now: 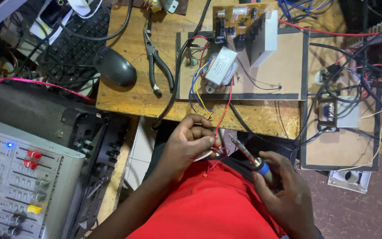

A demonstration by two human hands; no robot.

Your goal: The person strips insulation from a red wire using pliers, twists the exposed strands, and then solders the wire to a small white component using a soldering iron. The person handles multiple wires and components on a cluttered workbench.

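My left hand (190, 144) is closed around thin red wires (221, 118) and a small white part (203, 155), held over my red shirt just below the bench edge. My right hand (284, 190) grips a soldering iron (249, 157) with a blue collar; its metal tip points up-left toward the wires at my left fingertips. The red, blue and yellow wires run up to a grey transformer (220, 66) beside a tan circuit board (239, 20) on a hardboard panel (284, 66).
Black-handled pliers (156, 66) and a black mouse (115, 65) lie on the wooden bench (129, 95). A keyboard (74, 48) sits at upper left. An audio mixer with coloured faders (18, 181) stands at left. Tangled cables and another panel (341, 146) fill the right.
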